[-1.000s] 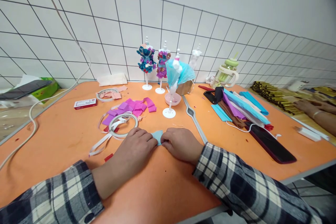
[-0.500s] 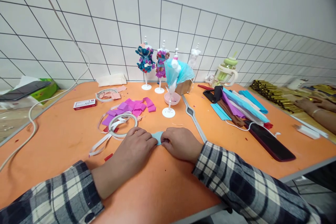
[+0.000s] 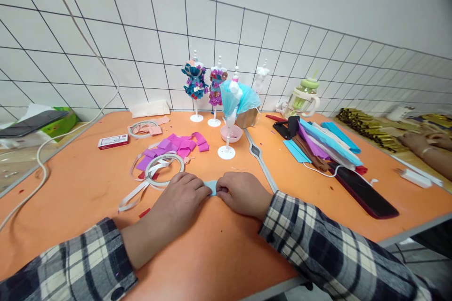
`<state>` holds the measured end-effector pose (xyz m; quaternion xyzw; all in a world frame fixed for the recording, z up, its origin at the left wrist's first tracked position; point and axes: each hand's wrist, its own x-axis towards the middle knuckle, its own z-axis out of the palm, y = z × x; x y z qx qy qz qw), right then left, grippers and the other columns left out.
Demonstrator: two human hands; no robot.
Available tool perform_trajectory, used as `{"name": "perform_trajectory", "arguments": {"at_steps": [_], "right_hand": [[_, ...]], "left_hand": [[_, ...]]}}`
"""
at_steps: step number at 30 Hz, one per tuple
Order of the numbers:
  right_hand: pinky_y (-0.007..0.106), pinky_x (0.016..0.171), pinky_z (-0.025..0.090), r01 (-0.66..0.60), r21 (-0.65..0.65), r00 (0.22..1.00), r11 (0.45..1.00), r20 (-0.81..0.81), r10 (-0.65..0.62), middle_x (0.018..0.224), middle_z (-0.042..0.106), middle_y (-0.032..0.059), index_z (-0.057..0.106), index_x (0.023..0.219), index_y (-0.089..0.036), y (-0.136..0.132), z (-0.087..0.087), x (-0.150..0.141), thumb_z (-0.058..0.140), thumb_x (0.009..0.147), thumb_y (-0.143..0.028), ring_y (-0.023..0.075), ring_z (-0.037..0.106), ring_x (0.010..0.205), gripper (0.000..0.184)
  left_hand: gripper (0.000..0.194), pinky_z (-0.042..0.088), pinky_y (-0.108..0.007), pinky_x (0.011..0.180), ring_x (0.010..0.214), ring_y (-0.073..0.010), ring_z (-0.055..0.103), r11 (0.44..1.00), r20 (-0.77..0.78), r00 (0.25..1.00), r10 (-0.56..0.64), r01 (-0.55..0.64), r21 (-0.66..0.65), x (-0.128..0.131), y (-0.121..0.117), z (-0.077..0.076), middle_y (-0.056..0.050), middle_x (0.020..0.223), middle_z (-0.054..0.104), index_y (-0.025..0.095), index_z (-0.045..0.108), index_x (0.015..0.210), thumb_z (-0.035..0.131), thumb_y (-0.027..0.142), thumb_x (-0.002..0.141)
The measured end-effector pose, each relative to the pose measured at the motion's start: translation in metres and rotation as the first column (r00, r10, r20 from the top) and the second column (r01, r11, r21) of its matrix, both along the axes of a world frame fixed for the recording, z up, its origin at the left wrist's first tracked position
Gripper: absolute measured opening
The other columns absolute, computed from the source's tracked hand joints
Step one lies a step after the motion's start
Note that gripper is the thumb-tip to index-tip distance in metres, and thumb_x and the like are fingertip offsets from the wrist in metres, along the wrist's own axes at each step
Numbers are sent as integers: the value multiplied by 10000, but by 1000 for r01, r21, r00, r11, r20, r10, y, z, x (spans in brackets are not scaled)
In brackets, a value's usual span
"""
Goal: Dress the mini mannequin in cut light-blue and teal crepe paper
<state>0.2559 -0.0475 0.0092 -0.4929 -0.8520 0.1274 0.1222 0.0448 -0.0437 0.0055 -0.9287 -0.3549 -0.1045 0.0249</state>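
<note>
A small piece of light blue crepe paper point(image 3: 212, 187) lies on the orange table between my hands. From the left, my left hand point(image 3: 187, 194) has its fingers bent and pressed together on the paper's edge. My right hand point(image 3: 243, 193) is curled, pinching the other side between thumb and fingers. Part of the paper is hidden under both hands. Just beyond my left hand lies a roll of white double-sided tape point(image 3: 151, 181) with a loose end. Straight ahead stands a small white dress form point(image 3: 231, 120) draped with blue crepe paper point(image 3: 250, 98).
Purple paper pieces point(image 3: 181, 143), a red-and-white box point(image 3: 113, 141) and a pink bowl point(image 3: 238, 136) lie farther back. Two decorated dress forms point(image 3: 195, 80) stand behind. At right are folded crepe papers point(image 3: 328, 141), a phone point(image 3: 367, 193) and a bottle point(image 3: 303, 99). Another person's hand point(image 3: 415, 143) shows far right.
Both hands stay in nearly the same place on the table. The visible top edge of the blue paper between them looks slightly lower and straighter.
</note>
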Motion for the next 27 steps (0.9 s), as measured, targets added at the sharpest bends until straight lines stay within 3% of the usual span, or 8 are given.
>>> {"name": "perform_trajectory", "arguments": {"at_steps": [6, 12, 17, 23, 27], "right_hand": [[267, 659, 315, 13, -19, 1000, 1000, -6, -13, 858, 689, 6, 691, 880, -206, 0, -1, -1, 602, 920, -218, 139, 575, 768, 98], [271, 673, 317, 17, -26, 999, 1000, -51, -18, 879, 701, 2, 693, 1041, -216, 0, -3, 0, 615, 924, -230, 146, 592, 795, 141], [277, 652, 305, 20, -10, 999, 1000, -43, -21, 852, 686, -7, 690, 1021, -211, 0, -4, 1, 628, 925, -252, 143, 578, 768, 122], [277, 718, 372, -8, 49, 1000, 999, -21, 9, 1034, 662, 22, 710, 1037, -240, 0, -4, 2, 631, 946, -290, 159, 603, 872, 130], [277, 724, 395, 6, 28, 1000, 1000, 1, -6, 1036, 665, 28, 739, 1042, -242, -1, -4, 2, 620, 958, -305, 159, 613, 865, 159]], "left_hand": [[166, 400, -416, 849, 906, -245, 644, 1000, -24, 1000, 12, -12, -11, 0, 1, -1, -45, 847, 733, 216, 767, 960, 626, 128, 949], [127, 401, -435, 919, 1047, -277, 623, 999, 10, 1000, -8, 8, 33, -1, 1, -1, -68, 1069, 736, 208, 774, 971, 665, 153, 936], [140, 385, -430, 920, 948, -249, 644, 1000, -21, 999, -26, 26, 17, 0, 1, 1, -33, 887, 743, 215, 766, 946, 655, 131, 936], [235, 359, -444, 949, 915, -238, 651, 999, -14, 1000, -25, 25, 48, 0, 0, 3, -29, 866, 741, 229, 759, 930, 582, 76, 944], [224, 360, -437, 949, 919, -241, 649, 997, -11, 999, -41, 42, 65, -1, 1, 2, -32, 869, 742, 222, 752, 924, 581, 78, 944]]}}
